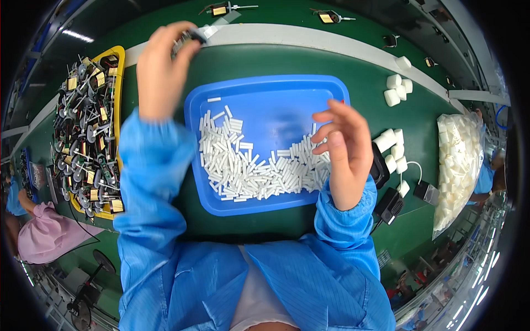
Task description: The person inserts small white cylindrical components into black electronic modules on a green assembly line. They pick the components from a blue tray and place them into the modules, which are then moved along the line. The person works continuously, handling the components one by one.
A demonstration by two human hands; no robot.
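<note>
- what's the left hand point(160, 71) got?
- a small dark part point(194, 36), clamped between thumb and fingers, just beyond the far left corner of the blue tray point(251, 110). the hand's blurred, so i can't make out finer detail.
- and the right hand point(349, 151)?
- above the tray's right side, thumb and fingers apart, over the edge of the white sticks point(276, 179). i see nothing in its grasp.
- which step would you call this?
- handling one part by the grey rail point(287, 34) past the tray's far edge, i'd say. two labelled units point(328, 17) lie farther out from the tray, across that rail. whether this one is being set down or picked up, i can't tell.
- plenty more like them?
- yes, similar-looking pieces heaped in the yellow bin point(120, 83), left of the tray.
- so what does the next move call for?
- if it's a set-down, a gentle release clear of the rail, i'd judge. for a stick, the right hand would need a neat pinch inside the tray, taking one without dragging its neighbours.
- and the stubby white rolls point(395, 151)?
- right of the tray, touched by neither hand.
</note>
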